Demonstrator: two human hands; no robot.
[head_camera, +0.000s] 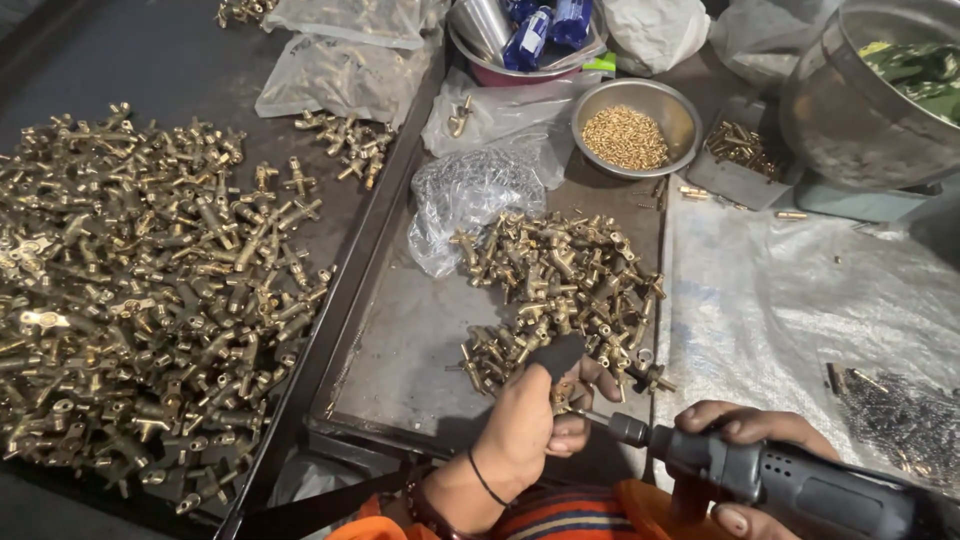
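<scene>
We see the left hand (525, 425) closed around a small brass fitting (562, 395), held low over the near edge of the grey tray (400, 350). Most of the fitting is hidden behind the fingers and a dark pad over the thumb, so we cannot make out its shape. The right hand (745, 440) grips a grey power screwdriver (790, 480), whose thin bit points left and meets the fitting. The tool's rear end runs out of the picture at the lower right, and only some of that hand's fingers show.

Just beyond the left hand lies one heap of like brass fittings (560, 285) on the tray, too tangled for us to count. One crumpled clear bag (465, 195) lies at the heap's far side. Beyond it stands one steel bowl (630, 125) of small brass screws. On the dark tray at the left spreads a second, far larger heap of brass parts (140, 300), cut off by the left edge. To the right, on white sheeting (770, 290), we see a pile of dark thin pieces (905, 420), too small to identify. A large steel vessel (865, 100) is cut off at the top right.
</scene>
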